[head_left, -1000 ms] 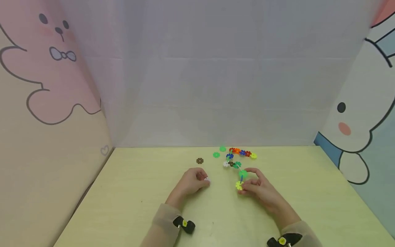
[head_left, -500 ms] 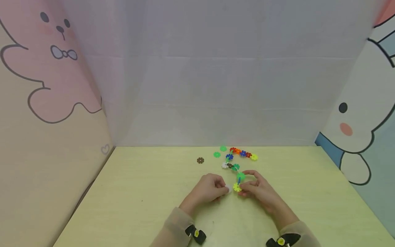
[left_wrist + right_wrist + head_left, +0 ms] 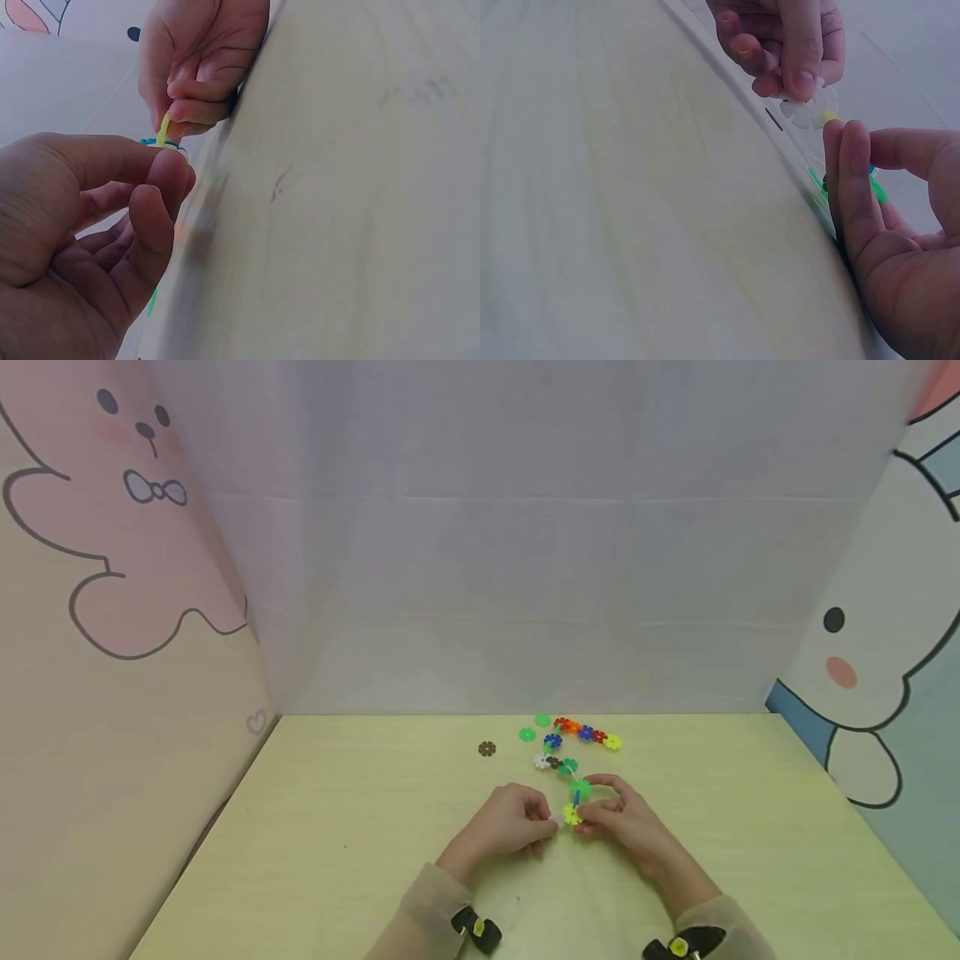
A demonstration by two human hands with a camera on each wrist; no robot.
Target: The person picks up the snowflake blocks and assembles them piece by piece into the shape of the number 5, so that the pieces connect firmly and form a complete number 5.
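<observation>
My left hand (image 3: pixel 548 822) pinches a white flower-shaped disc (image 3: pixel 556 820), which shows flat-on in the right wrist view as the white disc (image 3: pixel 810 109) under the thumb. My right hand (image 3: pixel 582 817) pinches a yellow disc (image 3: pixel 572 815) at the near end of a chain of coloured discs (image 3: pixel 567 766) that trails back across the yellow-green table (image 3: pixel 337 827). The white disc's edge meets the yellow disc (image 3: pixel 830 117) between the two hands. In the left wrist view the yellow disc (image 3: pixel 163 129) stands edge-on between both hands' fingertips.
A loose brown disc (image 3: pixel 487 748) lies left of the chain, and two loose green discs (image 3: pixel 527 735) lie near the back. The chain's far end curves right to a yellow-green disc (image 3: pixel 613 742). Cartoon panels stand left and right, with a white panel (image 3: pixel 525 568) behind.
My left hand has carried the white disc rightwards and brought it up against the yellow disc in my right hand. The right hand and chain shifted slightly left.
</observation>
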